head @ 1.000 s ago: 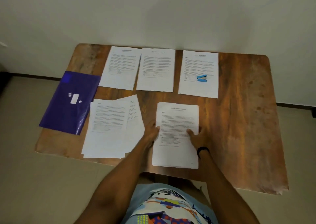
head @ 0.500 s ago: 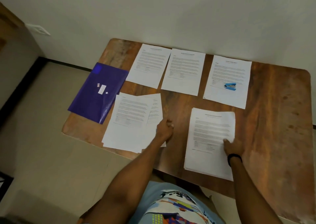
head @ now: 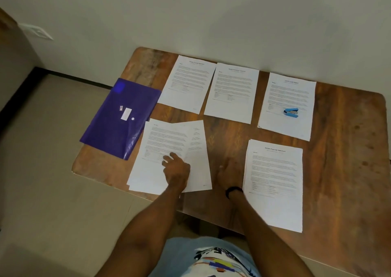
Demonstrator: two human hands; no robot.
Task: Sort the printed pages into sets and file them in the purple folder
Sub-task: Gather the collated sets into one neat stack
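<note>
Near the table's front edge, the left hand rests, fingers loosely spread, on the unsorted pages, their long axis pointing away; the purple folder lies touching them, far-left. The right hand, blurred, finger state unclear, is just right of them.

The glossy purple plastic folder is a deep violet, with a brighter blue square near its far corner and a small white rectangular label at its middle. The white printed paper pages carry fine grey-black text. The small plastic stapler is sky blue. The brown wooden table shows streaked reddish grain and dark spots. The thin wristband is black. The light blue shirt bears a white, yellow, blue and orange print
</note>
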